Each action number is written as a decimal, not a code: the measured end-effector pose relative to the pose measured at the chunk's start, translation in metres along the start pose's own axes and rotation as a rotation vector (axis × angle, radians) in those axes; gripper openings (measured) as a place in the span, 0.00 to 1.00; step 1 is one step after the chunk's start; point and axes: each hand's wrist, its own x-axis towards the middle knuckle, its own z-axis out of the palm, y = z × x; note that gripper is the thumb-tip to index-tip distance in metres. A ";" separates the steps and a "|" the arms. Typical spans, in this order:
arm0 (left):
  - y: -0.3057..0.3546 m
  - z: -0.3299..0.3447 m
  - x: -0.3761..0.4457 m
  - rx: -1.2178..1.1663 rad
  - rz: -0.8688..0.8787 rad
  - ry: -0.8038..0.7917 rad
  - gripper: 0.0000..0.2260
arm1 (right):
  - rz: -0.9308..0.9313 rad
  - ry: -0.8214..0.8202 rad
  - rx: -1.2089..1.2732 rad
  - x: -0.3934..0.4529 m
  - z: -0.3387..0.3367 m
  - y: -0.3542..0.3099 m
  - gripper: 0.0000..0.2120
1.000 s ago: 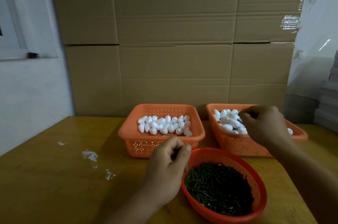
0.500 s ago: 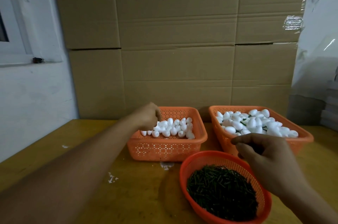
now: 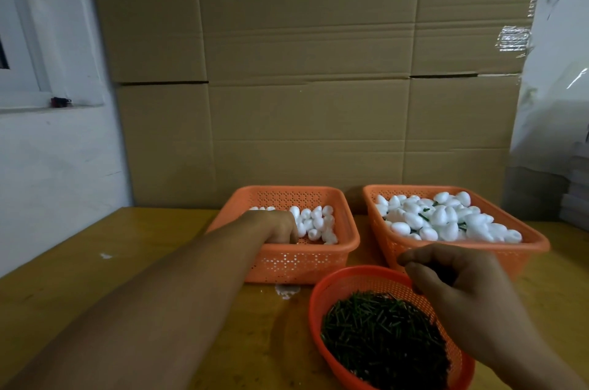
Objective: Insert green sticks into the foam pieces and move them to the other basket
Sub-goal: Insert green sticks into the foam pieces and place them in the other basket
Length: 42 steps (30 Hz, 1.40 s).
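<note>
The left orange basket [image 3: 348, 243] holds loose white foam pieces [image 3: 316, 224]. My left hand [image 3: 276, 227] reaches into its near left part with the fingers curled down among the foam; the fingertips are hidden. In the right orange basket [image 3: 538, 243] lies a heap of foam pieces with green sticks in them [image 3: 446, 220]. A round red basket [image 3: 314, 302] in front is full of short green sticks [image 3: 379, 335]. My right hand [image 3: 459, 290] hovers over its far right rim, thumb and forefinger pinched together, and no stick shows between them.
All three baskets stand on a yellow wooden table [image 3: 127, 265]. A tall cardboard sheet [image 3: 302, 102] closes off the back. White foam crumbs [image 3: 287, 290] lie in front of the left basket. A grey stack [image 3: 577, 198] sits at the right edge.
My left hand went from the table front into the left basket and now sits lower, near its front. My right hand left the right basket and came back over the stick basket.
</note>
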 end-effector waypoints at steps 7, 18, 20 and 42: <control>-0.001 0.001 -0.003 -0.079 -0.003 0.075 0.20 | -0.037 -0.002 -0.009 0.002 0.003 0.008 0.13; 0.004 -0.014 -0.021 -0.691 0.183 0.315 0.16 | -0.072 -0.023 0.001 0.003 0.008 0.013 0.09; 0.008 -0.013 -0.031 -0.769 0.237 0.369 0.16 | -0.075 -0.024 -0.008 0.003 0.009 0.013 0.08; 0.057 0.030 -0.167 -1.225 0.790 0.578 0.12 | -0.093 -0.057 -0.048 0.002 0.015 0.020 0.08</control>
